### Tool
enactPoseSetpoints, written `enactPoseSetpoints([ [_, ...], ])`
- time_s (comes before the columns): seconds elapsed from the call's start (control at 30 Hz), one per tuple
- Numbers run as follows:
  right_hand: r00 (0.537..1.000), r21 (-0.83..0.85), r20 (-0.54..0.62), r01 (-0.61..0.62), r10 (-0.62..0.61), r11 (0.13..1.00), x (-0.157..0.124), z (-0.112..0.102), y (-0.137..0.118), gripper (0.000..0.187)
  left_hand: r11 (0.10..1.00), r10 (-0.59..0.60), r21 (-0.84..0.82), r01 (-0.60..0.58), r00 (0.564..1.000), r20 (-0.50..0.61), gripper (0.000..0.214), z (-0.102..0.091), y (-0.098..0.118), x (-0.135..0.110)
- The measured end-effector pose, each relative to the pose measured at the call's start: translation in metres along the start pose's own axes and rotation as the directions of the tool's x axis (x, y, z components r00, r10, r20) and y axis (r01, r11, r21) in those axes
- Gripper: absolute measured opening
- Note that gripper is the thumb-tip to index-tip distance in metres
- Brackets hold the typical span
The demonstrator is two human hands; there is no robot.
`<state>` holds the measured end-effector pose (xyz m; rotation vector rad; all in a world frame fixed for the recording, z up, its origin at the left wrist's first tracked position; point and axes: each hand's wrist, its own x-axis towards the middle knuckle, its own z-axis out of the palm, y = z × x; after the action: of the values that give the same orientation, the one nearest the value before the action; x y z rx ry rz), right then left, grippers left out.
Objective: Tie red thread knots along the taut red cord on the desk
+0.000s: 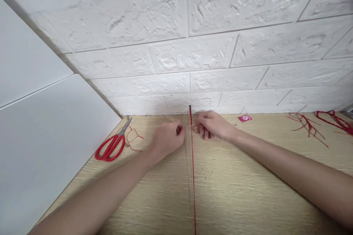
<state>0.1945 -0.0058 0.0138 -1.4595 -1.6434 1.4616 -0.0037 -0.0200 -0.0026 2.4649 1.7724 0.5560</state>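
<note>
Pink packet (245,118) near white wall (165,58)

My left hand (168,138) and right hand (211,125) face each other across a taut red cord (193,176), which runs from the brick-patterned wall (168,58) beyond my fingers, knotted near that end, straight toward me. My left fingertips pinch a thin thread (188,125); my curled right fingers hold its small loop beside the cord. Left of my left fingers lie red-handled scissors (119,138) and a loose strand (137,136); right of my right fingers, a pink packet (245,118) and, farther off, a frayed red bundle (310,127).
</note>
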Motion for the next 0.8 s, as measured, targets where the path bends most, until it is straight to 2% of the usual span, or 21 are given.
enactPoseSetpoints([
  [0.03,0.981,0.017,-0.165,0.103,-0.099,0.995,0.002,0.004,0.003,0.032,1.000,0.003,-0.007,-0.003,1.000,0.001,0.025,-0.001,0.000,0.000],
  [0.07,0.938,-0.010,-0.274,0.218,-0.212,0.976,0.002,0.008,0.006,0.037,1.000,0.007,-0.014,-0.007,1.000,0.000,0.026,-0.002,0.000,-0.001],
  [0.1,0.893,-0.057,-0.321,0.315,-0.316,0.947,0.001,0.012,0.009,0.040,1.000,0.015,-0.024,-0.015,1.000,-0.002,0.027,-0.002,0.000,-0.001],
  [0.13,0.858,-0.107,-0.317,0.390,-0.404,0.914,0.000,0.017,0.011,0.043,0.999,0.030,-0.036,-0.030,1.000,-0.006,0.028,-0.003,0.000,-0.002],
  [0.2,0.840,-0.186,-0.214,0.467,-0.499,0.865,-0.004,0.024,0.014,0.047,0.993,0.093,-0.072,-0.094,0.995,-0.029,0.030,-0.003,0.000,-0.005],
  [0.3,0.874,-0.243,-0.073,0.451,-0.480,0.859,-0.006,0.029,0.015,0.050,0.950,0.280,-0.111,-0.291,0.954,-0.110,0.027,-0.003,-0.001,-0.010],
  [0.4,0.903,-0.237,-0.051,0.405,-0.427,0.883,-0.003,0.028,0.013,0.047,0.875,0.453,-0.096,-0.474,0.873,-0.178,0.022,-0.003,0.000,-0.015],
  [0.5,0.909,-0.210,-0.026,0.402,-0.416,0.891,0.000,0.025,0.013,0.035,0.825,0.534,-0.092,-0.558,0.822,-0.198,0.024,-0.006,0.003,-0.017],
  [0.6,0.908,-0.184,-0.024,0.407,-0.418,0.895,0.000,0.024,0.015,0.025,0.789,0.586,-0.113,-0.603,0.795,-0.156,0.027,-0.009,0.005,-0.017],
  [0.63,0.908,-0.159,-0.027,0.408,-0.417,0.899,-0.001,0.024,0.015,0.021,0.789,0.588,-0.116,-0.603,0.796,-0.141,0.027,-0.010,0.004,-0.017],
  [0.7,0.906,-0.097,-0.035,0.417,-0.422,0.904,-0.002,0.025,0.016,0.010,0.824,0.537,-0.121,-0.554,0.831,-0.146,0.029,-0.011,0.003,-0.016],
  [0.73,0.902,-0.070,-0.036,0.428,-0.431,0.901,-0.003,0.025,0.016,0.005,0.852,0.484,-0.131,-0.506,0.859,-0.168,0.030,-0.011,0.002,-0.016],
  [0.8,0.886,-0.042,-0.036,0.460,-0.462,0.887,-0.004,0.024,0.016,0.007,0.905,0.347,-0.168,-0.391,0.907,-0.240,0.027,-0.010,0.000,-0.014],
])
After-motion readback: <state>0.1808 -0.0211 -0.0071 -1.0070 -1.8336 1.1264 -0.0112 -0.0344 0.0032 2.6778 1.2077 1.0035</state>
